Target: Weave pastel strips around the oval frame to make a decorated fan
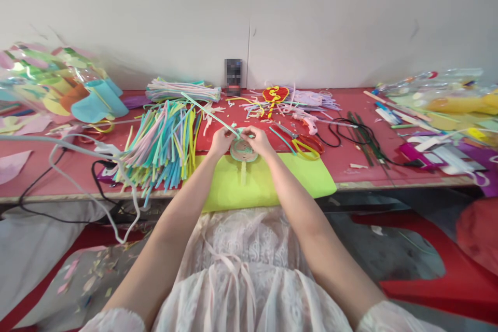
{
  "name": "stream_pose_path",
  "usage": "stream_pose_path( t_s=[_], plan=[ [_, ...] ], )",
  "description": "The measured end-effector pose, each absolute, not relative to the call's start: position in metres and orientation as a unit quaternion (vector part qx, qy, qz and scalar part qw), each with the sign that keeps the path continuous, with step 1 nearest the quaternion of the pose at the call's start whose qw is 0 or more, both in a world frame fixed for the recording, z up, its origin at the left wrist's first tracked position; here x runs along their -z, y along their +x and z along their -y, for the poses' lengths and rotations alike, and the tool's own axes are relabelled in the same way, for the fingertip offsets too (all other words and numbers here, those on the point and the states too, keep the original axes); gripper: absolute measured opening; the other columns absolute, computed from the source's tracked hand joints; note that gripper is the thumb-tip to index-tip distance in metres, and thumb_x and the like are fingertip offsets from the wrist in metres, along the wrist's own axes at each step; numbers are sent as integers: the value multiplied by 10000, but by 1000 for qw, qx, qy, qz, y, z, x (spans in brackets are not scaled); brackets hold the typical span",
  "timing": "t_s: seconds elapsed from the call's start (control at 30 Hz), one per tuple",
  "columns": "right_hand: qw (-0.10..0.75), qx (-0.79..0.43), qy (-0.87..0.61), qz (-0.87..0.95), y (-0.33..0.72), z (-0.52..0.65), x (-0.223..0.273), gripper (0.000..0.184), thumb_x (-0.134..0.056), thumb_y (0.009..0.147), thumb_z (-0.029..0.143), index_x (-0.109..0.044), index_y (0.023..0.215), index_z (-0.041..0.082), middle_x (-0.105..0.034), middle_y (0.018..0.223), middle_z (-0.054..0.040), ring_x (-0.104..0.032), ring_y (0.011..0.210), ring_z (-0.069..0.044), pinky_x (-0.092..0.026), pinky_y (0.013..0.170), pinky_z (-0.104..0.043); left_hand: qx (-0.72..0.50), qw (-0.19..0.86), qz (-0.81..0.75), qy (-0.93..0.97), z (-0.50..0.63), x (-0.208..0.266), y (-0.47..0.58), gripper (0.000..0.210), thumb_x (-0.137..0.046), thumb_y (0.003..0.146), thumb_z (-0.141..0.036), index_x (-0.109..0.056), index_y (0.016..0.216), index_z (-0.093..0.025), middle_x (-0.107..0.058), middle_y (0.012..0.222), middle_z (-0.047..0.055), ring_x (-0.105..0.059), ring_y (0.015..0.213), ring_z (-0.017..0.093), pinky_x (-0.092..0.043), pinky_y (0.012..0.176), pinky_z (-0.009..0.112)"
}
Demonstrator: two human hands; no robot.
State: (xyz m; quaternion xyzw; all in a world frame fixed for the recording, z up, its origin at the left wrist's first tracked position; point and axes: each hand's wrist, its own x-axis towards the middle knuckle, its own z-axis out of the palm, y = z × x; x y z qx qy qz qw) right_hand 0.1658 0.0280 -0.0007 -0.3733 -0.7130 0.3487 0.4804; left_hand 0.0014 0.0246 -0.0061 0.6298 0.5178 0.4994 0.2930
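A pale green pipe cleaner slants up to the left from my fingertips. My left hand pinches it near its lower end. Close beside it, my right hand has its fingers closed where the stem reaches a round, pale green and beige coiled disc. Fingers partly hide this contact. A short pale yellow strip extends below the disc toward me. Both lie over a bright yellow-green sheet at the table's front edge, with a red board behind.
Left stands a large bundle of pastel pipe cleaners. Yellow-and-red-handled scissors and a pink glue gun lie right, with a black cord beyond. A red-and-yellow heart piece sits behind. White cables hang over the left edge.
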Motion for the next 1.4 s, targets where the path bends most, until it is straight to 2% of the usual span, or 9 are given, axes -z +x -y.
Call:
stream_pose_path(
  t_s=[0.23, 0.47, 0.63, 0.83, 1.4],
  plan=[
    [506, -376, -376, 679, 162, -24, -1, 212, -576, 737, 393, -573, 791, 188, -629, 777, -14, -584, 785, -161, -452, 762, -301, -546, 299, -509, 595, -23, 9, 9, 145, -534, 739, -271, -604, 784, -152, -640, 734, 27, -585, 666, 126, -472, 655, 249],
    [523, -367, -378, 669, 158, -23, -1, 243, -560, 748, 423, -565, 786, 184, -619, 762, -16, -580, 769, -158, -445, 793, -306, -574, 285, -502, 581, -22, 10, 12, 110, -529, 739, -266, -577, 756, -168, -615, 729, 5, -577, 696, 117, -470, 696, 249],
    [529, -353, -382, 671, 162, -26, 2, 254, -570, 740, 433, -561, 793, 185, -616, 788, -23, -580, 791, -164, -441, 806, -308, -551, 352, -465, 597, -24, 9, 7, 183, -549, 735, -310, -587, 826, -156, -638, 764, 20, -593, 712, 123, -477, 728, 271],
    [520, -358, -391, 670, 163, -26, 1, 276, -576, 731, 458, -560, 804, 193, -617, 810, -29, -575, 821, -174, -444, 810, -313, -556, 402, -438, 581, -24, 7, 6, 267, -659, 630, -290, -581, 840, -144, -658, 825, 42, -605, 768, 130, -473, 797, 299],
    [515, -504, -372, 585, 161, -30, 4, 321, -660, 643, 460, -548, 758, 182, -630, 736, -10, -575, 681, -135, -463, 635, -263, -566, 364, -432, 600, -23, 5, 7, 214, -636, 635, -237, -553, 814, -155, -644, 798, 30, -610, 759, 126, -479, 780, 295]
  ],
)
